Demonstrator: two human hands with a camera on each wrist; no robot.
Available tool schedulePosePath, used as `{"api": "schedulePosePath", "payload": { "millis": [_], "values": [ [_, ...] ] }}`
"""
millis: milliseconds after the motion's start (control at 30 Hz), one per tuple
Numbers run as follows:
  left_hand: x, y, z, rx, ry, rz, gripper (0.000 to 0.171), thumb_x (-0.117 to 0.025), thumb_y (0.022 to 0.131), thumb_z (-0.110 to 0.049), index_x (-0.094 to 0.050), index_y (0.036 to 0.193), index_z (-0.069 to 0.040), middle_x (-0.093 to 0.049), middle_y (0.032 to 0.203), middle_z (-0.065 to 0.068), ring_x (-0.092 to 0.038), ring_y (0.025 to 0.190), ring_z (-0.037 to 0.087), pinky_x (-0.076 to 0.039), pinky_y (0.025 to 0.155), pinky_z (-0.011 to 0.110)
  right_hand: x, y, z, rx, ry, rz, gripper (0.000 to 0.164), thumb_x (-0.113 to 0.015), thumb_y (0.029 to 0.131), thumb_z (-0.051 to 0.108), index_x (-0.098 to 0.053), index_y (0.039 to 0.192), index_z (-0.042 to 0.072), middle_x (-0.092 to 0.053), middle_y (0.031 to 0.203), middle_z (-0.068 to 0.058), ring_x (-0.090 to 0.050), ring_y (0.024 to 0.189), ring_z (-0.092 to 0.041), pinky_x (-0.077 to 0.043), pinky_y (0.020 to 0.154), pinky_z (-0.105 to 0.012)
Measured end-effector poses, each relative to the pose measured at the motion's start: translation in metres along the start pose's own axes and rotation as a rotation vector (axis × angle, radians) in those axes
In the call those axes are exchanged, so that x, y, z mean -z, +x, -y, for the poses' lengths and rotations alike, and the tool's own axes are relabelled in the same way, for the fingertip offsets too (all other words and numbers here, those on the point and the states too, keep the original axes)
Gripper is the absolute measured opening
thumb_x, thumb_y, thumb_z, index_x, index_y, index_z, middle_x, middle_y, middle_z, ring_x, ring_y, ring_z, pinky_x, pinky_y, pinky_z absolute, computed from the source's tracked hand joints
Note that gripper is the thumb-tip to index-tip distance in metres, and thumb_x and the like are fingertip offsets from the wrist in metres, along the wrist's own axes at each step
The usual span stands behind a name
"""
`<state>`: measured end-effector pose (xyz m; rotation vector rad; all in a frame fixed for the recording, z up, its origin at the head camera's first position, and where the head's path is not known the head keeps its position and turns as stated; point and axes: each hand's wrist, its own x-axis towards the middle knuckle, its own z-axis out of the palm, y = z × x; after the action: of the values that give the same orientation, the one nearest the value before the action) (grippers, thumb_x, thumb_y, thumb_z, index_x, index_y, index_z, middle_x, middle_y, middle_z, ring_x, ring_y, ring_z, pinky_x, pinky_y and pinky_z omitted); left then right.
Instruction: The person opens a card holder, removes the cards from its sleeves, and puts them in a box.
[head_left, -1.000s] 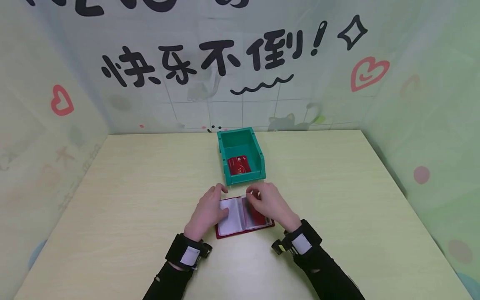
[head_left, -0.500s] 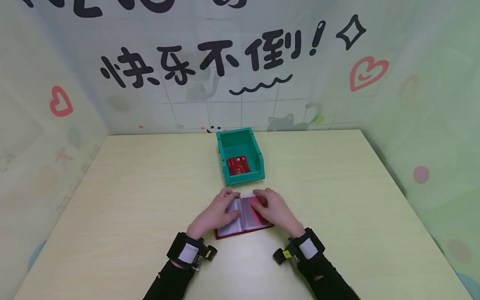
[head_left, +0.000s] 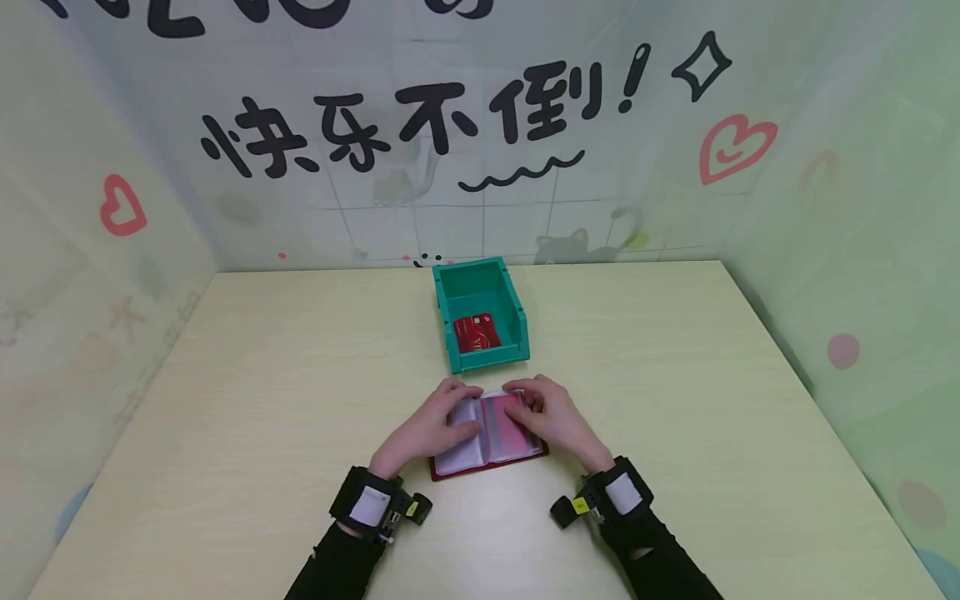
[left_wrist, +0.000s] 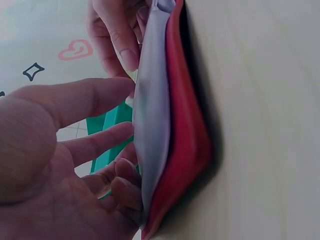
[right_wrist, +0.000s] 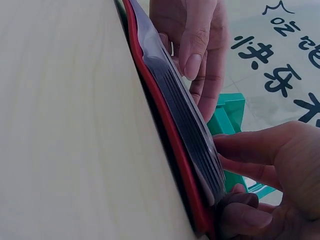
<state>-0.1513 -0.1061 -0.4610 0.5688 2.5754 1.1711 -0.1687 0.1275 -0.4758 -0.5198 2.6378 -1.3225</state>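
Note:
An open card holder (head_left: 461,457) lies on the table, with a red cover and clear plastic pages; its right page shows pink with a grey stripe. My left hand (head_left: 431,423) rests over the left page, thumb on the plastic and forefinger reaching the top edge near the fold. My right hand (head_left: 553,417) lies at the right page, its thumb touching the pink face and its forefinger along the top edge. In the right wrist view, a stack of plastic sleeves (right_wrist: 182,110) shows side-on above the red cover. The hands partly hide the outer page edges.
Just beyond the card holder stands a teal bin (head_left: 491,358), with red cards (head_left: 477,332) inside. A pale wooden table (head_left: 262,375) carries everything. Printed cloth walls (head_left: 847,250) enclose the table at the back and both sides.
My right hand has gone from pinching at the page's top to a looser touch on it. The right page turned from dark red to pink. My left hand has moved right, nearer the fold.

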Motion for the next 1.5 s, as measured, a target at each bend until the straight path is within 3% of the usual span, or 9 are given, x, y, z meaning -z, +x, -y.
{"api": "schedulePosePath", "payload": {
  "millis": [167, 333, 467, 567, 667, 833, 1100, 1500],
  "values": [
    [0.001, 0.0, 0.001, -0.02, -0.003, 0.002, 0.046, -0.068, 0.094, -0.014, -0.056, 0.137, -0.005, -0.05, 0.133, 0.016, -0.052, 0.119, 0.029, -0.048, 0.103, 0.048, 0.002, 0.0, 0.002, -0.054, 0.056, 0.003, 0.029, -0.072, 0.093, 0.021, -0.069, 0.119, 0.009, -0.055, 0.092, -0.007, -0.05, 0.081, -0.016, -0.041, 0.064, -0.023],
    [0.001, 0.001, 0.001, -0.025, 0.0, 0.002, 0.044, -0.068, 0.095, -0.016, -0.056, 0.136, -0.005, -0.051, 0.132, 0.015, -0.052, 0.119, 0.028, -0.047, 0.102, 0.046, 0.004, 0.002, 0.007, -0.164, 0.125, -0.009, 0.02, -0.071, 0.094, 0.019, -0.065, 0.108, 0.006, -0.051, 0.083, -0.005, -0.048, 0.075, -0.016, -0.037, 0.06, -0.023],
    [0.001, 0.001, 0.001, -0.007, -0.02, 0.001, 0.044, -0.068, 0.095, -0.016, -0.054, 0.135, -0.004, -0.051, 0.131, 0.015, -0.052, 0.117, 0.026, -0.047, 0.1, 0.043, 0.004, 0.004, 0.01, -0.227, 0.127, -0.021, 0.019, -0.066, 0.097, 0.021, -0.067, 0.102, 0.004, -0.059, 0.083, -0.006, -0.052, 0.074, -0.016, -0.042, 0.061, -0.024],
    [0.001, 0.001, 0.002, 0.006, -0.045, -0.002, 0.042, -0.068, 0.094, -0.014, -0.051, 0.131, -0.003, -0.052, 0.127, 0.015, -0.051, 0.111, 0.025, -0.047, 0.093, 0.037, 0.003, 0.004, 0.01, -0.215, 0.122, -0.046, 0.02, -0.062, 0.098, 0.021, -0.069, 0.104, 0.003, -0.065, 0.089, -0.009, -0.055, 0.077, -0.015, -0.045, 0.063, -0.025],
    [0.001, 0.001, 0.002, 0.016, -0.064, 0.0, 0.044, -0.07, 0.093, -0.015, -0.049, 0.13, -0.004, -0.052, 0.123, 0.014, -0.05, 0.107, 0.023, -0.045, 0.088, 0.033, 0.003, 0.003, 0.01, -0.175, 0.116, -0.06, 0.017, -0.062, 0.097, 0.018, -0.068, 0.107, 0.004, -0.062, 0.087, -0.009, -0.054, 0.074, -0.015, -0.043, 0.061, -0.024],
    [0.001, 0.001, 0.001, 0.043, -0.047, 0.011, 0.058, -0.075, 0.09, -0.02, -0.049, 0.139, -0.005, -0.05, 0.131, 0.013, -0.051, 0.111, 0.024, -0.048, 0.092, 0.037, 0.004, 0.001, 0.011, -0.161, 0.096, -0.02, 0.021, -0.07, 0.094, 0.016, -0.065, 0.113, 0.008, -0.049, 0.078, -0.004, -0.047, 0.068, -0.015, -0.035, 0.055, -0.023],
    [0.0, -0.001, -0.004, 0.06, -0.006, 0.01, 0.072, -0.085, 0.08, -0.03, -0.053, 0.14, -0.004, -0.049, 0.131, 0.012, -0.05, 0.116, 0.025, -0.052, 0.091, 0.04, -0.001, 0.005, 0.015, -0.154, -0.032, -0.021, 0.03, -0.077, 0.089, 0.02, -0.063, 0.112, 0.007, -0.049, 0.071, -0.003, -0.046, 0.064, -0.014, -0.034, 0.053, -0.022],
    [-0.001, -0.002, -0.004, 0.037, 0.004, -0.003, 0.07, -0.084, 0.08, -0.031, -0.053, 0.137, -0.005, -0.05, 0.132, 0.012, -0.05, 0.116, 0.025, -0.051, 0.092, 0.04, -0.005, 0.006, 0.021, -0.205, -0.088, -0.014, 0.036, -0.08, 0.086, 0.028, -0.059, 0.109, 0.01, -0.049, 0.073, -0.003, -0.046, 0.066, -0.016, -0.034, 0.054, -0.025]
  ]
}}
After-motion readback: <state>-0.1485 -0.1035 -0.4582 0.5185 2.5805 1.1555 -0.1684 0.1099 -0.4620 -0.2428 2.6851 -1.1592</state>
